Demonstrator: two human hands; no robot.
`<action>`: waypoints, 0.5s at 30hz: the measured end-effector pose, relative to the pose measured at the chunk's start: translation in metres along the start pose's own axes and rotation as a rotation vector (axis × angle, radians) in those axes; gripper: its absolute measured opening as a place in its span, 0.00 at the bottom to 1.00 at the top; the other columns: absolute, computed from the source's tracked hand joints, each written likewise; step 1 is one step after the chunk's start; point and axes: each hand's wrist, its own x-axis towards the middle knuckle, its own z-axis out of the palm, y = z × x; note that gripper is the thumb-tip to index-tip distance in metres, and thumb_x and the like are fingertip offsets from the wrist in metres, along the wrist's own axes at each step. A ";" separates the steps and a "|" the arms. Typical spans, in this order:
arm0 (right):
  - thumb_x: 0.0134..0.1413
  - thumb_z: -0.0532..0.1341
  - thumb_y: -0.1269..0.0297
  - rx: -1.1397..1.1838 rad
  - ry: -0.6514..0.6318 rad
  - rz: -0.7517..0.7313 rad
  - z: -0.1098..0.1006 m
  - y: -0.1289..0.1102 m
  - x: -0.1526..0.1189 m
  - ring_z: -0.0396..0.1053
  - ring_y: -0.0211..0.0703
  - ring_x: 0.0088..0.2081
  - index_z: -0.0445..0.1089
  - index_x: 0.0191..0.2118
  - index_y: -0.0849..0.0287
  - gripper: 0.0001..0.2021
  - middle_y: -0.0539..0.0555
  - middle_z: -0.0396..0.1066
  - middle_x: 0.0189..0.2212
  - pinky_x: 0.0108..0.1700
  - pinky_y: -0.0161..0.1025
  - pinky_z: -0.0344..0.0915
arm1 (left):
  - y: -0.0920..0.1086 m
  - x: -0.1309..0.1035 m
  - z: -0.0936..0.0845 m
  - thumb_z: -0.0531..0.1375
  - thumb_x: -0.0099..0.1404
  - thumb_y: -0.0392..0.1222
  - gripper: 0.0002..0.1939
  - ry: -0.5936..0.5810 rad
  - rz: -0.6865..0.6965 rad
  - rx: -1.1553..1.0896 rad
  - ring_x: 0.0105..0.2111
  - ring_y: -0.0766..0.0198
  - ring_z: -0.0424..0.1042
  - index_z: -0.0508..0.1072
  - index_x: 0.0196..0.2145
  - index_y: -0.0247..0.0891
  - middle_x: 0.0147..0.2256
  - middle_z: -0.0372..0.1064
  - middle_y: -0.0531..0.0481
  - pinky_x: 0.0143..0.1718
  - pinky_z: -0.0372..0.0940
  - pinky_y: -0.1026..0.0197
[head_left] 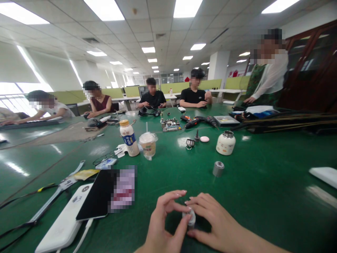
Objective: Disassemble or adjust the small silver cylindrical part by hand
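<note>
Near the front edge of the green table, a small silvery round piece (189,218) is held between my two hands. My left hand (167,221) curves around its left side, with the thumb on it and the index finger arched above. From the right, my right hand (210,218) closes on the same piece with fingertips and thumb. Part of the piece is hidden behind the fingers. Beyond my right hand stands a grey metal cylinder (218,169), upright. Behind it is an open cream flask (225,143) with a drawn face.
A white power bank (65,218), a black phone (96,195) and straps lie at left. A bottle (129,138) and lidded cup (148,144) stand mid-table. Farther back are a circuit board (171,125), power drills (195,121) and several people around the table.
</note>
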 end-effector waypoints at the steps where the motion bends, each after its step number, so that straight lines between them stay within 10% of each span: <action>1: 0.53 0.66 0.55 0.000 0.001 0.001 0.000 0.000 0.000 0.67 0.53 0.51 0.72 0.50 0.56 0.20 0.58 0.73 0.50 0.56 0.51 0.61 | 0.002 0.000 0.000 0.59 0.62 0.27 0.26 -0.011 0.006 -0.003 0.47 0.53 0.77 0.59 0.54 0.44 0.43 0.77 0.44 0.52 0.68 0.46; 15: 0.53 0.66 0.59 0.024 -0.008 -0.004 0.001 0.000 0.000 0.66 0.54 0.51 0.70 0.51 0.57 0.20 0.59 0.72 0.50 0.55 0.53 0.61 | 0.005 0.003 -0.003 0.57 0.64 0.25 0.31 -0.160 -0.075 -0.096 0.52 0.57 0.73 0.54 0.58 0.49 0.46 0.77 0.48 0.59 0.62 0.48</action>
